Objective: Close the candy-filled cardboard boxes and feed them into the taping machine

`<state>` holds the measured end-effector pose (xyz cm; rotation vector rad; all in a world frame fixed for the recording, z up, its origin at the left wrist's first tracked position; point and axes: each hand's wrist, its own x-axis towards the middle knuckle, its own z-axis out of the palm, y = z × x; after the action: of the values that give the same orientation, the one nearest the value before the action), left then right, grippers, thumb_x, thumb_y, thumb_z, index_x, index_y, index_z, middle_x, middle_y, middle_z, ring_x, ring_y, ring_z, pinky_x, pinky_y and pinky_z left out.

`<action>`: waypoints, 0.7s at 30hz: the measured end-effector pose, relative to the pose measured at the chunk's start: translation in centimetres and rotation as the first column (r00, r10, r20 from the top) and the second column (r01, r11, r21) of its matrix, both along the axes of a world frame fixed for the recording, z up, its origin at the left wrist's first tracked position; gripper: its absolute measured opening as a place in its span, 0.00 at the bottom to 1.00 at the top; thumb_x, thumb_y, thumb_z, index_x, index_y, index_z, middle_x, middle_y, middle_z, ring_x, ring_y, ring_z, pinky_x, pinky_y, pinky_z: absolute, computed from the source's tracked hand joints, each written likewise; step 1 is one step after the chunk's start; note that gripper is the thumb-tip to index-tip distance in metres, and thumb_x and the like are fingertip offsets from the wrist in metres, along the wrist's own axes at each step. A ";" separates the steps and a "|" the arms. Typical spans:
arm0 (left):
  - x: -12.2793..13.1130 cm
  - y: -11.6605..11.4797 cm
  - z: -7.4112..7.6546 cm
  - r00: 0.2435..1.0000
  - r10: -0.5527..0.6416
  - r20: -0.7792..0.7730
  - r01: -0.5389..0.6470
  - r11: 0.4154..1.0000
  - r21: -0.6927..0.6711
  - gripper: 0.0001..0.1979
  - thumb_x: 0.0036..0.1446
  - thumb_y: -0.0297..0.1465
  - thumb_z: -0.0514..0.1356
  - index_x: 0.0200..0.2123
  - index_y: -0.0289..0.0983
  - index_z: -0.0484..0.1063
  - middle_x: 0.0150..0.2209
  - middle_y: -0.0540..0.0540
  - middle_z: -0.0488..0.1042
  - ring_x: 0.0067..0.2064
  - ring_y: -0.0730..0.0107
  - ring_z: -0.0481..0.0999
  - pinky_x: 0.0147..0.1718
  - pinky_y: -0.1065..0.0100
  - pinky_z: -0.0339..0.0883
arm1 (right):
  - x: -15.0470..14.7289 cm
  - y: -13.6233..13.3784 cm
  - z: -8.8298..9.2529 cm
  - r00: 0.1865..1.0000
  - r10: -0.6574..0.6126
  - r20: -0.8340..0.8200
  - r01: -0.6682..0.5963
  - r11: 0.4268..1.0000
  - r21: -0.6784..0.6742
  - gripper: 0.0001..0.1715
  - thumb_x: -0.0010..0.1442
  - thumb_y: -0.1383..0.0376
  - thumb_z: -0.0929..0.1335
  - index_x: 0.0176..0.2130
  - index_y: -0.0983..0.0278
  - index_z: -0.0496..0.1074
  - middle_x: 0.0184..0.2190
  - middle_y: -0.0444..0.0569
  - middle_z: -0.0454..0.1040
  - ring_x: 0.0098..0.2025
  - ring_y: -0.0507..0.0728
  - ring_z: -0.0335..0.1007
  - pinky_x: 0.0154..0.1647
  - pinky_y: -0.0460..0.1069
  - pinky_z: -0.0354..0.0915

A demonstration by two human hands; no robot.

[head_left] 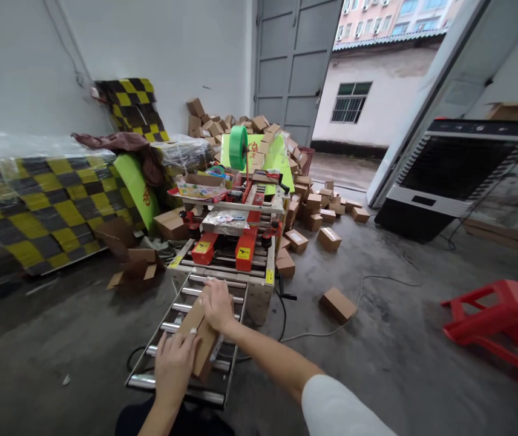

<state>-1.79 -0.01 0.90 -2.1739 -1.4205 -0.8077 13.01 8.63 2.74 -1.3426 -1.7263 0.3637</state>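
A long brown cardboard box [205,346] lies lengthwise on the roller conveyor [142,381] in front of me. My left hand [175,360] holds its left edge near the closer end, fingers bent against the cardboard. Farther along, my right hand [217,306] grips the far part of the box from above, with the fingers curled over it. Part of the far end is hidden under that hand. Just beyond the rollers stands a carton sealing machine with orange belt units [244,249] and a green tape roll [238,148] on top.
Small cardboard boxes are heaped behind the machine and scattered to its right; one box [338,304] lies near a grey cable [318,334]. A red plastic stool [508,327] and an air cooler [449,175] stand at right. Yellow-and-black wrapped stacks [54,206] line the left wall.
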 end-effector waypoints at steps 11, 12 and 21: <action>4.6 -2.5 -0.3 0.982 0.117 0.151 -0.096 0.986 -0.136 0.18 0.66 0.36 0.55 0.47 0.32 0.80 0.43 0.35 0.77 0.42 0.54 0.71 0.43 0.58 0.65 | 0.7 2.9 2.2 0.791 0.267 0.551 -0.181 0.962 -0.206 0.32 0.72 0.55 0.60 0.68 0.67 0.58 0.68 0.59 0.61 0.69 0.65 0.55 0.72 0.69 0.43; 5.0 -3.0 -0.2 0.979 0.131 0.158 -0.102 0.978 -0.180 0.18 0.66 0.36 0.56 0.49 0.32 0.79 0.46 0.34 0.77 0.44 0.52 0.72 0.45 0.57 0.65 | 0.8 2.8 2.2 0.803 0.246 0.543 -0.155 0.966 -0.209 0.36 0.72 0.53 0.60 0.70 0.70 0.54 0.69 0.62 0.58 0.71 0.66 0.51 0.72 0.70 0.39; 3.7 -3.6 0.4 0.853 0.110 0.510 0.127 0.904 -0.407 0.21 0.63 0.28 0.50 0.54 0.34 0.75 0.53 0.36 0.76 0.52 0.54 0.74 0.54 0.54 0.69 | 3.2 -6.8 -0.3 0.783 0.432 0.448 -0.297 0.892 -0.342 0.47 0.71 0.47 0.57 0.73 0.75 0.43 0.74 0.64 0.41 0.76 0.66 0.33 0.75 0.64 0.40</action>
<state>1.86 -3.64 1.30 -2.3823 -2.0200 -1.2669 16.16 1.81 2.47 -1.3538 -2.4850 0.4893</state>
